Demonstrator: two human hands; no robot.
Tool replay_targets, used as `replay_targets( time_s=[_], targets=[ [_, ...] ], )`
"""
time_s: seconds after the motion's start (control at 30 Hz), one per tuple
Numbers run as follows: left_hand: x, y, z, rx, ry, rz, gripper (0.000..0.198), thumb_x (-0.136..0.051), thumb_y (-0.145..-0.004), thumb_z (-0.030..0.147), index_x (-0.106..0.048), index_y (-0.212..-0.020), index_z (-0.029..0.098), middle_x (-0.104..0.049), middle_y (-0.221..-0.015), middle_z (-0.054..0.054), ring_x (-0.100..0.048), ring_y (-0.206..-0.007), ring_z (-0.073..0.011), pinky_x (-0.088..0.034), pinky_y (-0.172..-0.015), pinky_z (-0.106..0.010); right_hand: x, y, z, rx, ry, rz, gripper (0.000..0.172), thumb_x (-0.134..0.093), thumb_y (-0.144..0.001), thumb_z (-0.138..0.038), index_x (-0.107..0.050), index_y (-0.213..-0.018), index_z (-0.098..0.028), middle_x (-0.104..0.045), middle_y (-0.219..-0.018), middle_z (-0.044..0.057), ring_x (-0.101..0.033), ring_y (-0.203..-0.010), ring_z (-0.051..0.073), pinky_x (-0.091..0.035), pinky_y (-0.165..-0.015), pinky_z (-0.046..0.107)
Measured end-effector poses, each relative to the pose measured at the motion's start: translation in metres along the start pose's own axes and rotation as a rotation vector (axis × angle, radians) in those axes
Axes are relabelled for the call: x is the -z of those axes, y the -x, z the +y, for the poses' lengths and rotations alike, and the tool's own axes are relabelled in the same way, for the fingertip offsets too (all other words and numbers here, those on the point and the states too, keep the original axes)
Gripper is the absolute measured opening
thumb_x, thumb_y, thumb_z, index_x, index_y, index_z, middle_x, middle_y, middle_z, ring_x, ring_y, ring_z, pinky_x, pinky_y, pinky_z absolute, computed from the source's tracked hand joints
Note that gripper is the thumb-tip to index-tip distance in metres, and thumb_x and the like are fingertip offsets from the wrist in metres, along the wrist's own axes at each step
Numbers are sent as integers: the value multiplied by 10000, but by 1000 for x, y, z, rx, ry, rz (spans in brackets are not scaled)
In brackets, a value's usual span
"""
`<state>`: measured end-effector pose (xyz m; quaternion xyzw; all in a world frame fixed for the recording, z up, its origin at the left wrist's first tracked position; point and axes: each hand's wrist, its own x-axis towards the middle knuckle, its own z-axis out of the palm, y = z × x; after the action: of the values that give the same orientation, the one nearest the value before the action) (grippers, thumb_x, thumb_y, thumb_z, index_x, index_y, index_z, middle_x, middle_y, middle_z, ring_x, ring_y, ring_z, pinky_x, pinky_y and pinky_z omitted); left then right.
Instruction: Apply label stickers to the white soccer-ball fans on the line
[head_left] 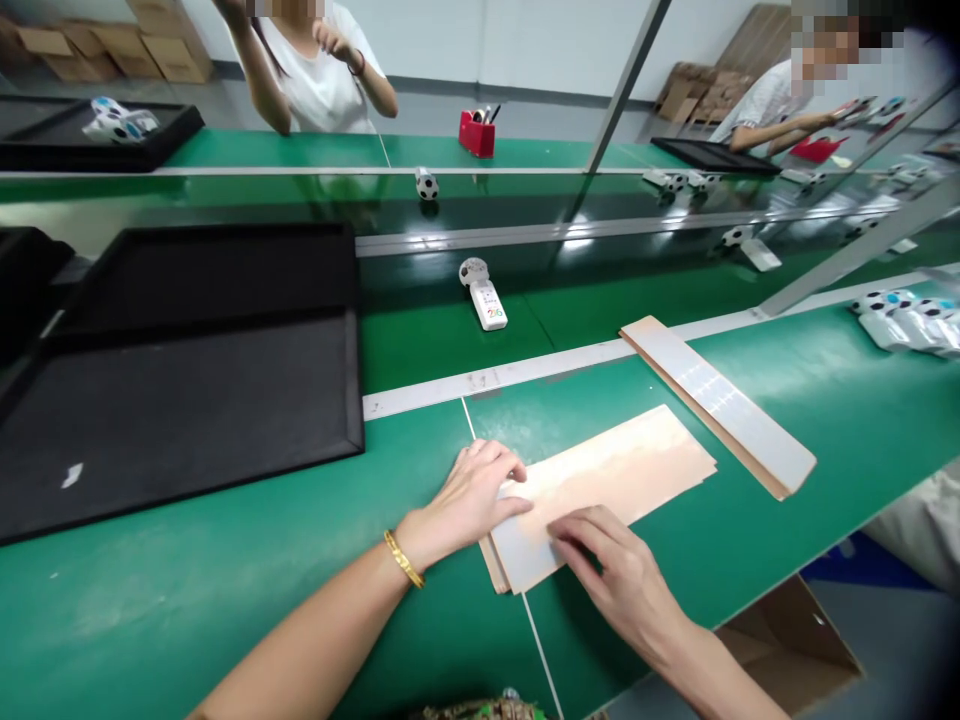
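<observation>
My left hand [469, 497], with a gold bangle [404, 559] on its wrist, lies over the left end of a pale peach sheet stack [607, 490], its fingers curled at the edge. My right hand [615, 562] rests its fingertips on the sheet's lower part. Whether those fingers grip it is hard to see. Up to the right, a long peach-backed strip with a white face [716, 405] lies apart from both hands.
A black tray [180, 390] lies left on the green workbench [172, 610]. A ball-topped white card [481, 295] stands beyond a white rail [487, 380]. Foil packets [900, 325] lie right. A glass partition [622, 90] separates two co-workers [315, 75] [765, 110]. A carton [787, 650] sits below.
</observation>
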<state>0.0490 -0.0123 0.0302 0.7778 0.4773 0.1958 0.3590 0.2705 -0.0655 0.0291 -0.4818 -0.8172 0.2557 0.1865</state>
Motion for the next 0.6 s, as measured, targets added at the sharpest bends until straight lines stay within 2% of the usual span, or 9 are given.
replay_targets(
  time_s=[0.1,0.23,0.4,0.6],
  targets=[
    [-8,-2,-4,-6,-46,39,191,-705,-801,292,-586,-920,202,-580,-968,-7,-485,-945,-211,-359,-828,-354,0,8,0,34,29,-4,189,-498,-937,-186,-659,-1031,-211,-664,-946,93,-593,-875,240,-514,-734,389],
    [-6,-2,-4,-1,-31,41,142,-674,-823,270,-581,-912,209,-583,-958,1,-484,-949,-204,-339,-830,-341,-3,6,-4,64,56,18,217,-479,-944,-163,-677,-1017,-208,-678,-914,92,-588,-842,233,-510,-709,371],
    [-2,-1,0,32,-51,5,75,-613,-839,266,-573,-871,211,-588,-944,-10,-503,-956,-214,-348,-827,-343,0,-3,-15,74,146,1,260,-424,-947,-116,-654,-849,-188,-660,-826,79,-571,-783,208,-476,-677,323],
    [-3,-11,-15,67,-121,-37,88,-554,-851,313,-569,-832,229,-613,-933,-9,-549,-964,-228,-388,-821,-348,-16,-15,-7,21,190,143,174,-533,-841,-89,-568,-711,-200,-620,-714,29,-560,-685,169,-412,-602,250]
  ],
)
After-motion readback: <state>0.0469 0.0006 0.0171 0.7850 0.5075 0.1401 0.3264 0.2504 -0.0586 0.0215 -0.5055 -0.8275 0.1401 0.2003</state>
